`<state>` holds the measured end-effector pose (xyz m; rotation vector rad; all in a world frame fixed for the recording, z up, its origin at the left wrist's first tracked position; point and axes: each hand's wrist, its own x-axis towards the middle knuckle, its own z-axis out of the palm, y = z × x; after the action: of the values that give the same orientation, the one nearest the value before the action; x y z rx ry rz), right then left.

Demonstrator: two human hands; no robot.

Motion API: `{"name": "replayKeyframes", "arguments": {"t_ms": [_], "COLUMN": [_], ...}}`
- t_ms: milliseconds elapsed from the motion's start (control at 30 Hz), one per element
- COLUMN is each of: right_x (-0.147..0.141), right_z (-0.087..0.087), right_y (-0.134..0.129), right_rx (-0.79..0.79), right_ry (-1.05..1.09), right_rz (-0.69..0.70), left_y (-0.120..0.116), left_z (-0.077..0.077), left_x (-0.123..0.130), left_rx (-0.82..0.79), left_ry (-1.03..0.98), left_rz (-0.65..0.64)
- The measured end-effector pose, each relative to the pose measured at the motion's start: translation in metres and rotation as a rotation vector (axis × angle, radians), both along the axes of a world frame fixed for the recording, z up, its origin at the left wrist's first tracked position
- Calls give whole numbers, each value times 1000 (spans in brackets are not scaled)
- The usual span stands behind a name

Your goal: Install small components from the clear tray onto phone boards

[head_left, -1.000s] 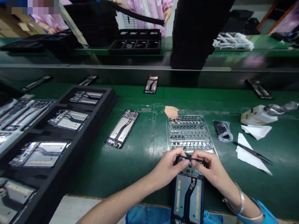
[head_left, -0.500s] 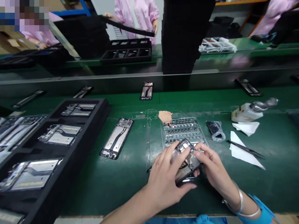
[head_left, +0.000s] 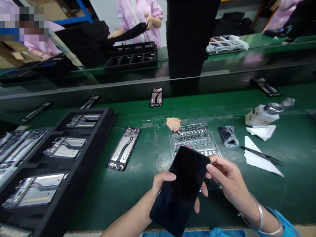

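A black smartphone (head_left: 180, 191) sits in my hands with its dark glass screen facing up, tilted toward me. My left hand (head_left: 160, 189) cradles it from below, thumb on one long edge and a fingertip showing past the other. My right hand (head_left: 225, 177) grips the right edge near the top with its fingertips. The phone hides the lower part of a clear plastic tray (head_left: 195, 138) of small black parts, which lies just beyond it on the green mat (head_left: 145, 204).
A black foam tray (head_left: 97, 158) of phone frames fills the left side, with a loose frame (head_left: 122, 148) beside it. To the right are a plastic bag (head_left: 227, 136), tweezers (head_left: 263, 155) on white paper, and a dispenser bottle (head_left: 261, 115). Co-workers (head_left: 145, 19) in pink smocks work beyond a tall black stack (head_left: 185, 39).
The phone has been turned over, so the dark screen faces up instead of the circuit side. It has moved toward me, off the tray, and my hands now hold it by its edges.
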<state>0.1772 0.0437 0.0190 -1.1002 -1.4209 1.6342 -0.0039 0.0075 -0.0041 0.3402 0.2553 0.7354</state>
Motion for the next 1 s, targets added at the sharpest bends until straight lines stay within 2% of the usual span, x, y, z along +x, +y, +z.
{"name": "replayKeyframes", "arguments": {"t_ms": [300, 400, 500, 600, 667, 700, 767, 833, 900, 933, 1000], "right_x": [1, 3, 1, -6, -11, -12, -12, -10, -8, -9, -14], "right_z": [3, 0, -5, -10, -12, -12, -9, -2, 7, 10, 14], "right_y": [-1, 1, -2, -18, -29, -32, -28, -7, 31, 54, 106], "right_rx": [64, 127, 395, 791, 960, 997, 963, 761, 450, 318, 159], "right_ry": [-53, -135, -321, -418, -461, -496, -560, -556, -445, -325, -167], "right_rz": [7, -3, -24, 177, 327, 349, 261, 88, -58, -107, -256], "left_y": [-1, -2, -4, -5, -4, -2, 1, 2, 1, -1, -5], "left_z": [-2, 1, 8, 13, 14, 13, 12, 11, 12, 13, 12], "left_x": [0, 1, 1, 1, -1, -2, -4, -6, -6, -6, -3], "left_rx": [2, 17, 16, 15, 92, 153, 280, 385, 475, 521, 617], "left_ry": [-29, 8, 154, 393, 519, 566, 632, 709, 837, 921, 1101], "left_rz": [-23, 27, 250, 589, 767, 819, 859, 836, 770, 729, 640]}}
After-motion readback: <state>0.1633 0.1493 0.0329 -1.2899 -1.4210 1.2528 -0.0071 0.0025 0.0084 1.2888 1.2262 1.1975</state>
